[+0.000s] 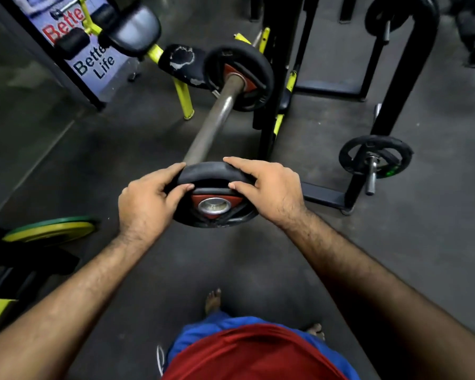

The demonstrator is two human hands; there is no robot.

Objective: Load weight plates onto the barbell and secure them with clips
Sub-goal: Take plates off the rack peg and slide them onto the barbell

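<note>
A steel barbell (217, 116) runs away from me toward a black rack. At its near end sits a black weight plate with a red hub (217, 185), the bar's silver end showing through the centre hole. My left hand (146, 204) grips the plate's left rim, thumb hooked into a slot. On the right rim rests my right hand (269, 187), fingers over the top edge. A second black and red plate (239, 75) is on the bar's far end. No clip is visible.
A black plate rack (390, 105) stands at right with a black plate (374, 156) on a peg. Green and yellow plates (50, 231) lie at left. A yellow-framed bench (181, 64) stands beyond. My bare feet (213, 300) are on the dark floor.
</note>
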